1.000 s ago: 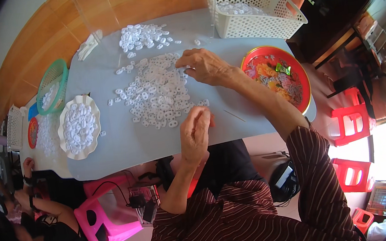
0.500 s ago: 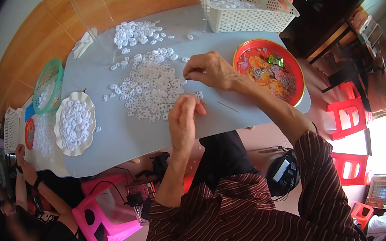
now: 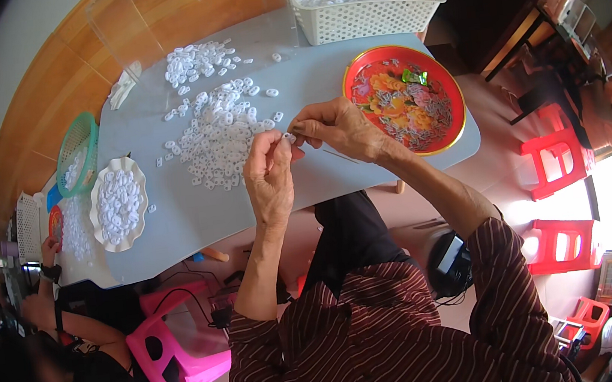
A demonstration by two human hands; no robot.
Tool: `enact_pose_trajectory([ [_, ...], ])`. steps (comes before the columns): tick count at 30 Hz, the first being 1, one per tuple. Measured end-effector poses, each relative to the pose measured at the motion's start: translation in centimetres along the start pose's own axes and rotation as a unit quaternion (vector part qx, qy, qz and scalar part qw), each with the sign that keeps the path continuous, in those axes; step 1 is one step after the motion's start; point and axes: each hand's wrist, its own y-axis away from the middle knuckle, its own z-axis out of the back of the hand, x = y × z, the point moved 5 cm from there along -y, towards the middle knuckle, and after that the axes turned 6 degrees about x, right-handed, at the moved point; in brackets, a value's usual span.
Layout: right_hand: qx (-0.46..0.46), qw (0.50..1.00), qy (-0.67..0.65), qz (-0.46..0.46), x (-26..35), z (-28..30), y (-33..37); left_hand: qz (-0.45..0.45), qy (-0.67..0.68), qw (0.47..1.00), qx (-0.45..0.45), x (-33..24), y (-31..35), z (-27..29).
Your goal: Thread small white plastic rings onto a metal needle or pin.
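Observation:
My left hand point(image 3: 270, 180) pinches a small white plastic piece point(image 3: 288, 139) between thumb and fingertips. Close against it, my right hand point(image 3: 344, 131) has its fingers pinched together; whatever they hold is too small to make out. Just beyond my left hand spreads a large pile of small white plastic pieces point(image 3: 219, 144), each with little holes. To the right of my right hand stands a round red tray point(image 3: 448, 86) with a flower pattern, strewn with many small greyish slender pieces. A thin stick point(image 3: 340, 155) lies on the table below my right wrist.
A second heap of white pieces point(image 3: 197, 61) lies farther back, near a perforated white basket point(image 3: 362, 22). At left are a scalloped dish point(image 3: 142, 198) of white pieces and a green basket point(image 3: 92, 151). Another person's hand point(image 3: 51, 249) is at the far left, near a pink chair point(image 3: 190, 370).
My hands have come together over the table's near part, my right hand drawing in from the pile's edge. A white piece now shows in my left fingertips. The whole view has shifted slightly.

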Motion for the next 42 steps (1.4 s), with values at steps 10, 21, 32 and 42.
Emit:
enact_pose_trajectory([
  [10,-0.104,0.98,0.101,0.132,2.3,0.2,2.7,0.057,0.035,0.998,0.014,0.1,0.7,-2.0],
  [21,-0.148,0.894,0.419,0.055,-1.7,15.2,7.0,0.072,-0.002,0.997,0.007,1.9,1.8,-1.3],
  [32,-0.036,0.827,0.561,-0.001,-2.5,12.1,7.3,0.054,-0.049,0.997,0.018,1.7,1.9,-1.5],
  [42,-0.135,0.914,0.378,0.053,1.4,8.8,6.3,0.09,-0.016,0.996,0.021,1.6,1.8,-0.8],
])
